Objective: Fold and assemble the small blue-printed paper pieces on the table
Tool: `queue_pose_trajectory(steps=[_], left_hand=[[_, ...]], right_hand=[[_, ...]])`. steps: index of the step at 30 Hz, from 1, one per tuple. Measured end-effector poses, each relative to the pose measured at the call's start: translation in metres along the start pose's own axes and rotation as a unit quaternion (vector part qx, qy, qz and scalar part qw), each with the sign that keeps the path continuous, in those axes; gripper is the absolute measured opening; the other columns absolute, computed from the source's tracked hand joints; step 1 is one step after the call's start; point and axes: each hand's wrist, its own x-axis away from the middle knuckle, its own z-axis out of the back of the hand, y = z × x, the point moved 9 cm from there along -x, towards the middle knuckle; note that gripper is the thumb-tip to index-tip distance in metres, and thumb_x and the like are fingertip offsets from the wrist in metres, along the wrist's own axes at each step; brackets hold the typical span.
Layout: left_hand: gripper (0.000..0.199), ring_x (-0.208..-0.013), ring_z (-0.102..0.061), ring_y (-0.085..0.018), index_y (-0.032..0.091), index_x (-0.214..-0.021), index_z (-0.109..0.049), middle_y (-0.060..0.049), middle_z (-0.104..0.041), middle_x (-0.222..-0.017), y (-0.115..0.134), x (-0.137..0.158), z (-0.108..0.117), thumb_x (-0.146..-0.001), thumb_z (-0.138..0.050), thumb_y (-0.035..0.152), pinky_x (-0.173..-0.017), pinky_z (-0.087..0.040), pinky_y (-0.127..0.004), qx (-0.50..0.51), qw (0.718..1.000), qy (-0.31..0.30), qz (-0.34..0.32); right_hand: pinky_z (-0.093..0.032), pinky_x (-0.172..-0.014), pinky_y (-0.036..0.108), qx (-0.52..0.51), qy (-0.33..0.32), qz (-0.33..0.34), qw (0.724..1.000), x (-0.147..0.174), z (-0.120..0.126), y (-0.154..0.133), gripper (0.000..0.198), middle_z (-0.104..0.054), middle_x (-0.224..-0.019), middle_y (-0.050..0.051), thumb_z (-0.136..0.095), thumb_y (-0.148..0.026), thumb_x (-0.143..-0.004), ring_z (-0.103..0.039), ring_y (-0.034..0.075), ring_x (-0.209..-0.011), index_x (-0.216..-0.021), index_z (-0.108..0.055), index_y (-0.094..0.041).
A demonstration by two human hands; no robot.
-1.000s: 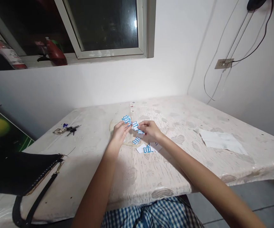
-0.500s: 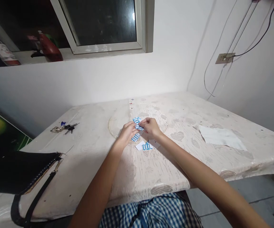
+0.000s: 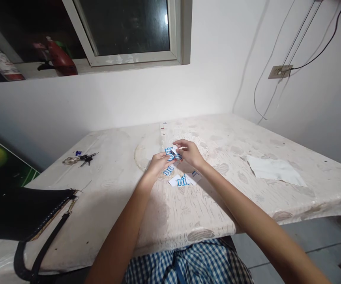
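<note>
My left hand (image 3: 158,163) is closed on several small paper pieces printed with blue outlines (image 3: 169,153), fanned out above the table's middle. Beside it, my right hand (image 3: 190,152) pinches a small white paper piece (image 3: 174,150) against that bunch. Just below the left fingers lies a loose blue-printed cutout (image 3: 168,170). Nearer to me, more white pieces with blue print (image 3: 182,181) overlap on the tablecloth, under the right wrist. What exactly the print shows is too small to read.
The patterned tablecloth (image 3: 188,213) covers the table. A white cloth or paper sheet (image 3: 274,169) lies to the right. Keys (image 3: 88,158) lie at the left, with a black bag (image 3: 25,213) and its strap in front. A window (image 3: 129,31) and wall socket (image 3: 280,72) are behind.
My right hand has shifted slightly up and right, drawing a white piece up from the bunch. More of the pieces on the table under my right wrist now shows. The left hand stays nearly still.
</note>
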Motion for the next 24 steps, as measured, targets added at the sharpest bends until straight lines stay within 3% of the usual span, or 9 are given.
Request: queue_pose_trajectory(steps=[5, 11, 14, 17, 21, 24], left_hand=[[0.012, -0.079, -0.067, -0.017, 0.009, -0.072, -0.064, -0.008, -0.067, -0.074, 0.001, 0.002, -0.002, -0.074, -0.055, 0.0, -0.095, -0.045, -0.036, -0.007, 1.0, -0.001, -0.006], [0.016, -0.073, -0.067, -0.015, 0.01, -0.067, -0.061, -0.005, -0.065, -0.068, 0.002, 0.006, -0.006, -0.075, -0.053, -0.001, -0.092, -0.047, -0.035, -0.029, 1.0, -0.001, -0.008], [0.015, -0.073, -0.067, -0.016, 0.01, -0.067, -0.061, -0.004, -0.063, -0.065, 0.001, 0.006, -0.008, -0.074, -0.054, -0.002, -0.091, -0.048, -0.037, -0.026, 1.0, -0.006, -0.012], [0.014, -0.075, -0.066, -0.017, 0.01, -0.065, -0.061, -0.004, -0.063, -0.062, -0.001, 0.004, -0.011, -0.072, -0.057, -0.001, -0.09, -0.048, -0.037, -0.019, 0.999, -0.018, -0.018], [0.015, -0.077, -0.066, -0.018, 0.01, -0.064, -0.059, -0.005, -0.064, -0.063, -0.002, 0.005, -0.011, -0.074, -0.055, 0.0, -0.087, -0.049, -0.038, -0.049, 0.999, -0.006, -0.023], [0.016, -0.076, -0.065, -0.018, 0.011, -0.064, -0.059, -0.006, -0.065, -0.064, 0.001, 0.006, -0.013, -0.075, -0.052, 0.001, -0.085, -0.049, -0.038, -0.069, 0.997, -0.016, -0.033]], right_hand=[[-0.042, -0.048, 0.02, 0.06, -0.012, 0.024, 0.998, -0.002, -0.002, 0.001, 0.014, -0.058, -0.073, 0.001, -0.051, -0.012, -0.071, -0.051, 0.009, -0.056, -0.08, -0.062, -0.013], [-0.044, -0.067, 0.025, 0.185, 0.009, 0.138, 0.973, 0.006, -0.002, -0.023, 0.023, -0.061, -0.083, 0.003, -0.048, -0.005, -0.074, -0.054, 0.012, -0.069, -0.089, -0.063, -0.013], [-0.043, -0.074, 0.029, 0.278, 0.0, 0.21, 0.937, 0.015, -0.01, -0.036, 0.03, -0.06, -0.089, 0.007, -0.041, -0.001, -0.076, -0.053, 0.016, -0.081, -0.095, -0.061, -0.012], [-0.041, -0.078, 0.033, 0.39, -0.015, 0.261, 0.883, 0.024, -0.021, -0.046, 0.037, -0.058, -0.097, 0.011, -0.036, 0.003, -0.077, -0.047, 0.021, -0.089, -0.104, -0.057, -0.011], [-0.041, -0.076, 0.036, 0.496, -0.071, 0.269, 0.822, 0.031, -0.038, -0.046, 0.029, -0.054, -0.1, 0.015, -0.042, -0.001, -0.08, -0.04, 0.026, -0.093, -0.105, -0.054, -0.011], [-0.041, -0.073, 0.034, 0.522, -0.098, 0.262, 0.805, 0.033, -0.047, -0.043, 0.024, -0.054, -0.096, 0.013, -0.045, -0.004, -0.082, -0.04, 0.025, -0.094, -0.103, -0.054, -0.012]])
